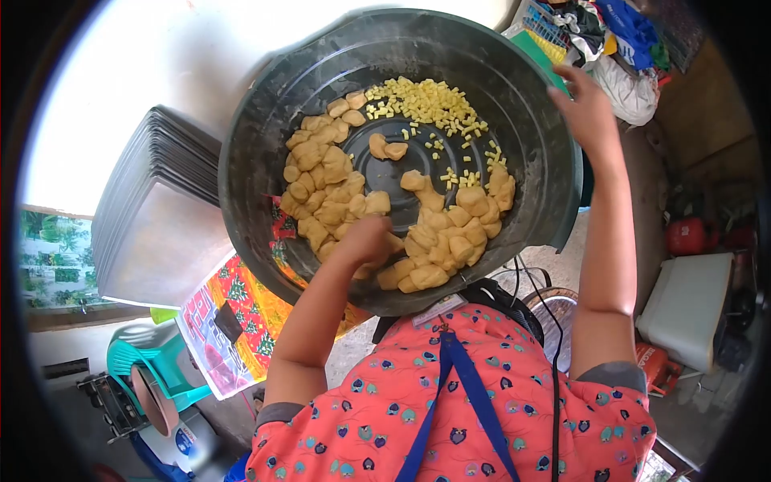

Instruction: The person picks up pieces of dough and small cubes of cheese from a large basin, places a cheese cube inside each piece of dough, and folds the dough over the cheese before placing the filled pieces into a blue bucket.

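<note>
A big dark basin (265,120) stands in front of me, its inside facing up. Many tan dough pieces (329,165) lie along its left side and near edge, some stuck together. Small pale-yellow cubes (430,104) are scattered at its far right. My left hand (371,243) is down among the dough at the near side, fingers curled and partly hidden, closed on a piece of dough. At the right rim is my right hand (588,108), thumb over the edge and fingers on the outer side, gripping the basin.
Stacked metal trays (157,217) lean at the left beside a table with a colourful cloth (241,309). A teal plastic chair (165,353) stands lower left. Clothes and bags (622,48) are piled at upper right. Red gas cylinders (689,236) and a whitish box (687,305) stand at right.
</note>
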`<action>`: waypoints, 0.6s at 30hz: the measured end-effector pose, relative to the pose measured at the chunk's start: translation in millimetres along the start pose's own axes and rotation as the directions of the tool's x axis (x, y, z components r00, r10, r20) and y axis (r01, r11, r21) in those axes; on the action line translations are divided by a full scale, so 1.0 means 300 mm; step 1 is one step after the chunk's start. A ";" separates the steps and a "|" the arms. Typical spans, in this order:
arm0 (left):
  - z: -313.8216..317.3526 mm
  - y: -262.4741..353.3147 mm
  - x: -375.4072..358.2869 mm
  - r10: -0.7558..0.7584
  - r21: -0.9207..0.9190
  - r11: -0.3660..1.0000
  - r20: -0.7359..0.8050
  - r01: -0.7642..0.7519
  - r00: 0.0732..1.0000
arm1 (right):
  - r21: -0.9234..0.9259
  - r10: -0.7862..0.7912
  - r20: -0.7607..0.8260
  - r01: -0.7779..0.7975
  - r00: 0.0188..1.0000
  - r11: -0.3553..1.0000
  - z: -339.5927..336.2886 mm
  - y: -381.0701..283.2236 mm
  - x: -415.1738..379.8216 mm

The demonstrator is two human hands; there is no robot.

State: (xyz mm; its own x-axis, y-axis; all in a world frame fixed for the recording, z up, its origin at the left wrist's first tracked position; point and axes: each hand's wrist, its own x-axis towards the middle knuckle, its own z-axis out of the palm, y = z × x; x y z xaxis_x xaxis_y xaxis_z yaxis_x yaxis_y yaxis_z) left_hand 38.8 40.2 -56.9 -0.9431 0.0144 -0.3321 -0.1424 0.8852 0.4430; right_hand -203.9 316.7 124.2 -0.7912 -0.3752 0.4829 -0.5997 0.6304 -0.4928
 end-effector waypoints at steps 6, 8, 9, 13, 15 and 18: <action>-0.065 -0.033 0.014 -0.289 -0.825 0.551 -0.048 0.125 0.956 | -0.063 -0.194 0.645 0.305 0.739 0.950 0.378 -0.210 0.170; -0.075 -0.050 0.017 -0.327 -0.974 0.228 -0.081 -0.005 0.941 | -0.149 -0.109 0.812 0.383 0.574 0.911 0.552 -0.212 0.192; -0.085 -0.052 0.017 -0.312 -0.991 0.094 -0.117 -0.092 0.943 | -0.246 -0.013 0.819 0.371 0.574 0.895 0.736 -0.120 0.195; -0.090 -0.093 0.023 -0.288 -0.981 -0.088 -0.143 -0.175 0.947 | -0.198 0.031 0.720 0.162 0.693 0.967 0.867 -0.114 0.063; -0.089 -0.117 0.019 -0.289 -0.993 -0.076 -0.069 -0.095 0.955 | -0.301 0.120 0.717 0.149 0.687 0.942 0.882 -0.137 0.014; -0.075 -0.105 0.025 -0.382 -0.991 -0.062 -0.083 -0.115 0.920 | -0.374 0.207 0.698 0.102 0.685 0.922 0.912 -0.128 -0.011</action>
State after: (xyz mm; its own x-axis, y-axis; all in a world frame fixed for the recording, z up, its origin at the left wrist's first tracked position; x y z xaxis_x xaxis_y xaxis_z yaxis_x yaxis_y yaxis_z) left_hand 29.5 1.9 -54.5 -0.8385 -0.3635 -0.4059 -0.1806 -0.5174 0.8365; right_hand -210.8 107.8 -56.5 -0.7500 -0.6008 -0.2766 -0.5888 0.7970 -0.1347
